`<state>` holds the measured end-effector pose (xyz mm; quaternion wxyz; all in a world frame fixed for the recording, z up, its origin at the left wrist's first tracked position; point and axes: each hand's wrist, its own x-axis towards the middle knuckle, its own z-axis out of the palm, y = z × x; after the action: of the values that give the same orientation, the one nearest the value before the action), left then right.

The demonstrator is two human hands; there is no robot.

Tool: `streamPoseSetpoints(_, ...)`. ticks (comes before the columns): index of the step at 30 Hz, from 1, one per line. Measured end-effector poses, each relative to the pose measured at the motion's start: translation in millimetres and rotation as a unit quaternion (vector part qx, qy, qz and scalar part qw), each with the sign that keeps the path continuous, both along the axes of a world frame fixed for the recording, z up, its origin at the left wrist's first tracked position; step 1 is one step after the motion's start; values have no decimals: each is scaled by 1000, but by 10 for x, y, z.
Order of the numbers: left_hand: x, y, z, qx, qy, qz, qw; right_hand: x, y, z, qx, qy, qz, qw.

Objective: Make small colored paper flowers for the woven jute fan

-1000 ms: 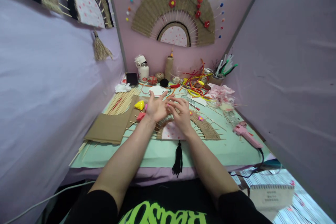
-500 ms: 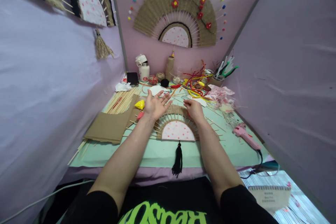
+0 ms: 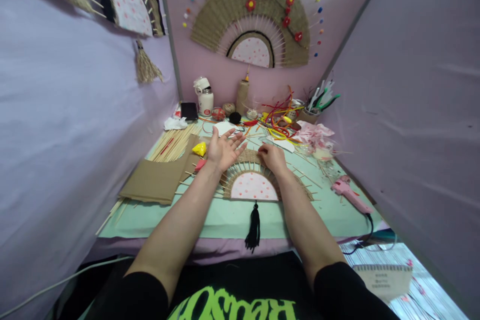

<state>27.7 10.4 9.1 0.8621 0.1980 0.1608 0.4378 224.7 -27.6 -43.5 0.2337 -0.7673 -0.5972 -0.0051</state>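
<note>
Free tabletop (image 3: 221, 222) fronts the fan (image 3: 254, 186); the tassel (image 3: 253, 227) blocks the middle.

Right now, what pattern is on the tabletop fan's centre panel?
The centre panel is whitish with pinkish-red dots; head view shows it.

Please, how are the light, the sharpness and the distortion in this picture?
Head view: soft, fairly even light, brightest at the upper right edge; head view: the hanging fan at left looks stretched, likely by the lens; head view: the right hand is too small to show whether its fingers hold anything.
</note>
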Motion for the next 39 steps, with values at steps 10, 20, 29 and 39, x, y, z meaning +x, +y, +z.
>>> streamPoseSetpoints(10,-1,-2,0,6,8,-2,1000,-32,22,3,-11,-22,1,1000)
streamPoseSetpoints(20,-9,-5,11,8,11,-5,1000,-64,8,42,-36,-26,-2,999)
streamPoseSetpoints(29,-14,-15,27,-4,9,2,1000,-34,-39,31,-22,-20,-2,1000)
streamPoseSetpoints(39,-26,-20,49,-2,10,1,1000,-13,-64,-19,-6,-30,15,999)
